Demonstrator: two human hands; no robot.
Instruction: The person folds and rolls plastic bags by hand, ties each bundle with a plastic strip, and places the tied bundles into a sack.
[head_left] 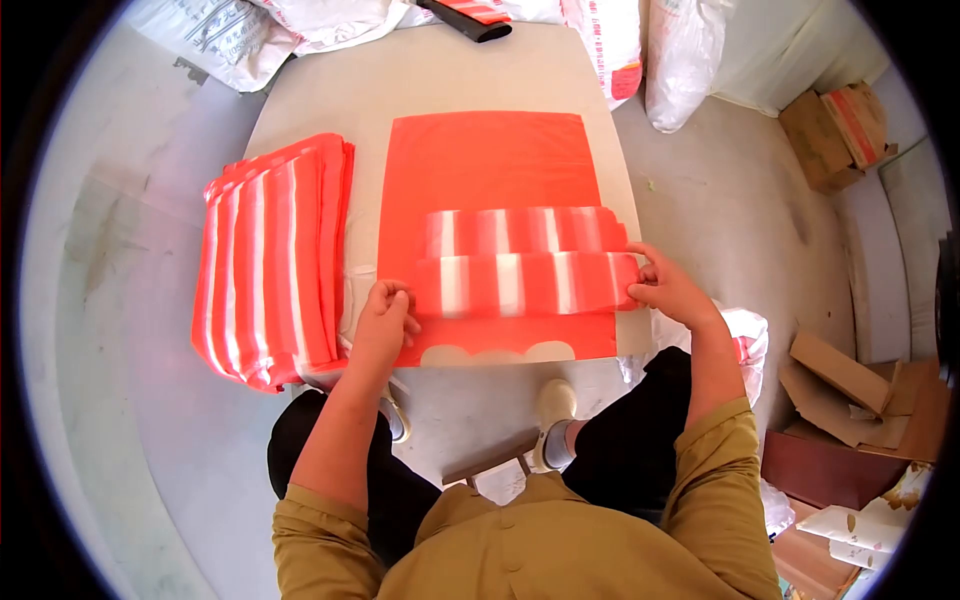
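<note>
A folded red-and-white striped plastic bag lies across a plain red plastic sheet, slightly blurred. Its right end is pinched between the thumb and fingers of my right hand. My left hand is at the bag's left end with its fingers curled in; whether they grip the bag cannot be made out. Along the near edge of the red sheet runs a scalloped cutout. To the left of my left hand rests a thick folded stack of striped plastic bags.
The beige table carries all this. White sacks stand behind it, near a dark-ended striped item. Cardboard boxes are on the floor at the far right and near right. My legs are under the table's near edge.
</note>
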